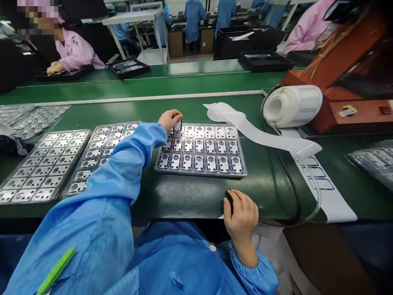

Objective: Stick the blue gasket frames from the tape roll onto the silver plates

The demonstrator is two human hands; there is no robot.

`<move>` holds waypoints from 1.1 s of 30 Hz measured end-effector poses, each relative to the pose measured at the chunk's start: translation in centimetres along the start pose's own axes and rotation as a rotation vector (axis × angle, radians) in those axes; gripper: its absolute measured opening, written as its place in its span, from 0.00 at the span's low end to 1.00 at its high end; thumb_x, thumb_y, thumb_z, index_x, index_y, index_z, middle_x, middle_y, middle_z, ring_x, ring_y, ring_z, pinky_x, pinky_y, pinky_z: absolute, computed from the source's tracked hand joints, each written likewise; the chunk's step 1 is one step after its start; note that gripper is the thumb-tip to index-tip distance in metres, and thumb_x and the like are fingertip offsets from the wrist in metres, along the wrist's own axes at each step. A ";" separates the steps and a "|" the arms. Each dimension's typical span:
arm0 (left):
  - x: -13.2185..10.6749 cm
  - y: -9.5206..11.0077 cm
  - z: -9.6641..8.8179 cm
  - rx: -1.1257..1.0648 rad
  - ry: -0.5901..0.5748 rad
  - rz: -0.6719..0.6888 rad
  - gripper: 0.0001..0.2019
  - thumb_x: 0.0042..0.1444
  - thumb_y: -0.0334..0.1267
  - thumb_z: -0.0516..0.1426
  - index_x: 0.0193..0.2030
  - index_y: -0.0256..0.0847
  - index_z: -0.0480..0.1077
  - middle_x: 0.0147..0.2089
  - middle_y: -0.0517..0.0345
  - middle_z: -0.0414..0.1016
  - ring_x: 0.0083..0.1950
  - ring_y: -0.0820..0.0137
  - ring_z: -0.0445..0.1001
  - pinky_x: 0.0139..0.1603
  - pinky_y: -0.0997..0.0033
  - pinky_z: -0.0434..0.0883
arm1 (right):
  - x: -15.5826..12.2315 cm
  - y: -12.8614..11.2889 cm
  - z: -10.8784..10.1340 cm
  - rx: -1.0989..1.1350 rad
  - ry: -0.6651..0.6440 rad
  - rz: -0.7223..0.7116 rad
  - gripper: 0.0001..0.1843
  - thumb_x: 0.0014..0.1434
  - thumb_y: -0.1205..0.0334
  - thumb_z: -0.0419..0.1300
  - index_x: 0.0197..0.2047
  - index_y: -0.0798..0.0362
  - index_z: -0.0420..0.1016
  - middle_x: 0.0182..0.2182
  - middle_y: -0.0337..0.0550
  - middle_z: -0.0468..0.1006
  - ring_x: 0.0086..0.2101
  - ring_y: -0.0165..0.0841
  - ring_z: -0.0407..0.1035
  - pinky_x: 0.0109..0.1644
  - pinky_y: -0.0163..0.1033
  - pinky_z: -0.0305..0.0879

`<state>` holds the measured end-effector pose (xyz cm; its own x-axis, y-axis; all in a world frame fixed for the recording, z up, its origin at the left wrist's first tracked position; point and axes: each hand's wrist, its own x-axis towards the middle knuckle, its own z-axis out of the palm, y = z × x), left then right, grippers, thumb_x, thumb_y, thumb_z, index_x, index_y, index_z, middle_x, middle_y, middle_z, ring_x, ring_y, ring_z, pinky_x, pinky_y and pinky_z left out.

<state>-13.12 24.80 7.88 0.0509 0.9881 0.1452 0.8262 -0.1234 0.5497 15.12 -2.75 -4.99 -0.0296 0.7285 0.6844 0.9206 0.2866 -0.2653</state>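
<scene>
My left hand (170, 119) reaches to the far left corner of a clear plastic tray (201, 175). Its fingers pinch a small metal plate (177, 125) with dark markings, standing upright over that corner's compartment. Rows of similar silver plates (199, 162), each with a round mark and black edging, fill the tray's other compartments. My right hand (241, 213) rests at the bench's front edge, right of the tray's near side. Its fingers are curled around something dark, mostly hidden, and I cannot make out what it is.
Two more filled trays (46, 166) (102, 141) lie left. A white roll (291, 106) trails a liner strip (264, 141) beside an orange machine (353, 82); a printed sheet (322, 184) and cable (288, 176) lie below. Bagged plates (374, 162) sit far right. Pink-sleeved people work across the bench.
</scene>
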 end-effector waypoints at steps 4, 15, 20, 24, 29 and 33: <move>0.1 -1.3 1.8 0.056 -0.013 -0.020 0.16 0.61 0.43 0.54 0.46 0.38 0.79 0.46 0.49 0.79 0.47 0.62 0.69 0.53 0.62 0.65 | 0.2 -0.3 -0.1 -0.007 -0.006 0.015 0.13 0.65 0.60 0.56 0.52 0.52 0.74 0.45 0.51 0.80 0.45 0.45 0.73 0.47 0.48 0.65; -11.6 3.6 -3.4 0.026 -0.167 0.162 0.19 0.61 0.49 0.53 0.50 0.40 0.76 0.52 0.48 0.79 0.52 0.59 0.74 0.58 0.58 0.68 | 0.3 -0.4 0.2 0.021 -0.016 0.051 0.13 0.65 0.63 0.56 0.51 0.52 0.74 0.46 0.52 0.80 0.46 0.45 0.72 0.48 0.49 0.66; -21.7 7.4 0.0 -0.313 -0.537 0.210 0.14 0.60 0.51 0.56 0.43 0.49 0.79 0.44 0.56 0.83 0.46 0.61 0.80 0.50 0.63 0.76 | 1.3 -0.8 -1.1 0.278 0.047 0.190 0.08 0.64 0.64 0.58 0.46 0.51 0.75 0.44 0.48 0.79 0.45 0.39 0.73 0.50 0.46 0.70; -25.4 9.4 6.5 -0.522 -0.730 0.233 0.14 0.54 0.56 0.57 0.41 0.60 0.80 0.39 0.57 0.84 0.40 0.55 0.81 0.42 0.56 0.79 | 0.8 1.5 -3.3 0.386 0.247 0.370 0.06 0.64 0.67 0.57 0.42 0.51 0.75 0.39 0.45 0.79 0.42 0.34 0.74 0.47 0.42 0.72; -25.9 11.6 10.9 -0.469 -0.704 0.393 0.12 0.62 0.49 0.53 0.41 0.55 0.79 0.41 0.54 0.83 0.43 0.58 0.81 0.45 0.58 0.78 | -2.3 6.9 -7.8 0.247 0.502 0.743 0.10 0.62 0.54 0.59 0.36 0.52 0.76 0.36 0.46 0.79 0.39 0.37 0.73 0.46 0.45 0.71; -25.1 11.7 11.8 -0.429 -0.690 0.479 0.12 0.64 0.48 0.53 0.43 0.53 0.77 0.41 0.56 0.83 0.42 0.60 0.81 0.42 0.60 0.79 | -4.8 10.2 -11.1 0.380 0.886 1.013 0.21 0.64 0.42 0.50 0.45 0.51 0.69 0.29 0.38 0.73 0.29 0.30 0.68 0.34 0.37 0.68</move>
<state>1.88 -0.34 0.92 0.7662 0.6425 -0.0090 0.3607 -0.4184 0.8336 28.95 -10.20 -3.43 0.9609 0.1277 0.2455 0.2290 0.1314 -0.9645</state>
